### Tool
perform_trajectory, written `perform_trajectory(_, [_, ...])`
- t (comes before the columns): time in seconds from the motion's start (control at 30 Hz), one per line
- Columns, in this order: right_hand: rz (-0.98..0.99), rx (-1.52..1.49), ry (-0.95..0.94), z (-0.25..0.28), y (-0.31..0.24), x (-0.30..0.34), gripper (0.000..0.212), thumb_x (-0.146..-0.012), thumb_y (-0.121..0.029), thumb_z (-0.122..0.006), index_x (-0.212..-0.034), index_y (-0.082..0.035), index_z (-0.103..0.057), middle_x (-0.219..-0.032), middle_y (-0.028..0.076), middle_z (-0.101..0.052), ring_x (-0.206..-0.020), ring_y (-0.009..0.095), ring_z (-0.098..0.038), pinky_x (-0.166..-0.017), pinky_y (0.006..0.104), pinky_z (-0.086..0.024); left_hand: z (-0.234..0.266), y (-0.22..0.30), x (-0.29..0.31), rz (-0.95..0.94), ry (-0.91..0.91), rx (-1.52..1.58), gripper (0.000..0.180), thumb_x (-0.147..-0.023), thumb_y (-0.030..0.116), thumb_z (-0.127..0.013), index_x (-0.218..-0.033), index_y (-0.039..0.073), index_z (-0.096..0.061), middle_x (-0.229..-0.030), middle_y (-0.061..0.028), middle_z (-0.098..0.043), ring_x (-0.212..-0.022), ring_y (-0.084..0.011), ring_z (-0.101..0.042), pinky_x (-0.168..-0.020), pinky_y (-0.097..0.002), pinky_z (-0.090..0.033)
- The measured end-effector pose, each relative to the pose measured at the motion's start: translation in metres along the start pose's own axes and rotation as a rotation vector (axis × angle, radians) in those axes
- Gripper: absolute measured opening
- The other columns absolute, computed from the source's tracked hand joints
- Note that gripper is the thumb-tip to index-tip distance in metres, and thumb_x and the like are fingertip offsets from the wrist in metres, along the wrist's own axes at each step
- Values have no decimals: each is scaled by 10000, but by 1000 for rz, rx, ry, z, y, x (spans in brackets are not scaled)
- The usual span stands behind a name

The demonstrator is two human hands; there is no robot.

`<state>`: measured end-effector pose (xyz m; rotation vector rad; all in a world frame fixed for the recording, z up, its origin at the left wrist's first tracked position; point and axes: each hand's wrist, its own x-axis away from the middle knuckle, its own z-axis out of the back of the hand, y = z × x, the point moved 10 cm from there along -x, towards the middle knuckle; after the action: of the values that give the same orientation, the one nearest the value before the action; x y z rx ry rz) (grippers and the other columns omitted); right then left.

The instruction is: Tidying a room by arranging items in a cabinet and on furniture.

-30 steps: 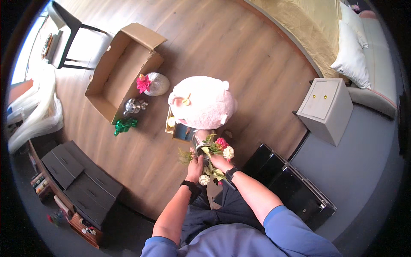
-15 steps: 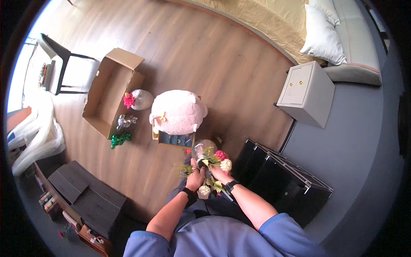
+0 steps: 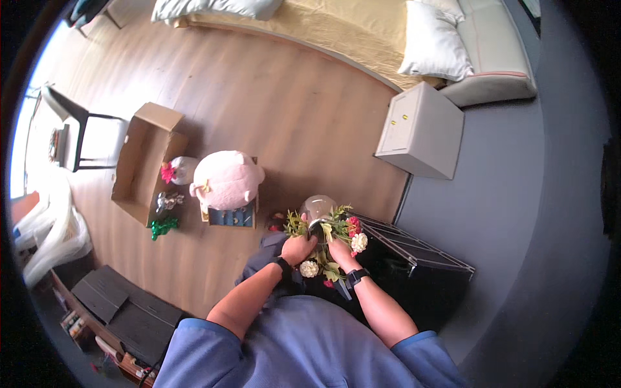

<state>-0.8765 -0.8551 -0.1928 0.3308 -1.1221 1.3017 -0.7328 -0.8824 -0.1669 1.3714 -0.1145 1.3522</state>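
Observation:
Both my hands hold a clear rounded glass piece (image 3: 319, 207) ringed with artificial flowers. Green leaves, white blooms (image 3: 309, 268) and red blooms (image 3: 354, 226) spread around it. My left hand (image 3: 299, 249) is closed at its left side, below a leafy sprig (image 3: 296, 224). On the other side my right hand (image 3: 339, 252) grips it, near a white flower (image 3: 359, 242). Leaves and the hands themselves hide the exact grip and the fingertips. The piece is over the near left edge of a black glass-topped cabinet (image 3: 420, 278).
Left of me, a pink plush toy (image 3: 226, 181) rests on a blue-lined box (image 3: 226, 216). Beside it are a whitish round vase (image 3: 185, 170), a silver figurine (image 3: 169, 202), a green figurine (image 3: 163, 226) and an open cardboard box (image 3: 145, 161). A nightstand (image 3: 420, 129) stands beyond the cabinet.
The view has shifted right, and my body and hands have come closer to the black cabinet. The flower-ringed glass piece has moved along with them, still in both hands.

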Motion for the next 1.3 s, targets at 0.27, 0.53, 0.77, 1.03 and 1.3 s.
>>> perform_trajectory(0.27, [-344,-342,417,149,23,16,521,-907,-414,-493,-942,90,-620,-879,333,-617,-911,493,-583,-780,526,-459,51,122,-61,-59,6,16,790,-865,397,-541,-1480,55,-181,-883,-273,-658,-825,-413,-649,-736,-489,-513])
perform_trajectory(0.53, [-371,-445,490,248,58,-49,354,-872,-307,-487,-872,18,-629,-764,229,-641,-732,415,-615,-657,477,-451,112,221,-161,-146,-84,-123,590,-864,432,-528,-1189,-59,-486,-885,-271,-659,-857,-417,-649,-777,-492,-512])
perform_trajectory(0.77, [-335,-654,594,356,84,-75,358,-901,-299,-483,-1014,18,-604,-944,253,-636,-896,442,-586,-758,477,-454,133,326,-240,-254,-115,-205,797,-859,437,-553,-1429,-22,-238,-920,-253,-664,-874,-398,-651,-776,-482,-506])
perform_trajectory(1.03, [-297,-724,723,470,189,-101,347,-926,-301,-470,-861,23,-577,-727,72,-592,-686,187,-561,-642,369,-427,103,466,-340,-378,-193,-230,802,-877,401,-564,-1468,17,-180,-960,-235,-665,-889,-381,-650,-794,-457,-505])
perform_trajectory(1.3, [-435,-1390,674,526,303,-131,281,-940,-221,-497,-1112,-14,-576,-985,70,-618,-843,191,-591,-728,345,-463,43,572,-433,-389,-294,-227,659,-896,338,-539,-1446,136,-237,-985,-227,-660,-933,-385,-639,-824,-475,-488])
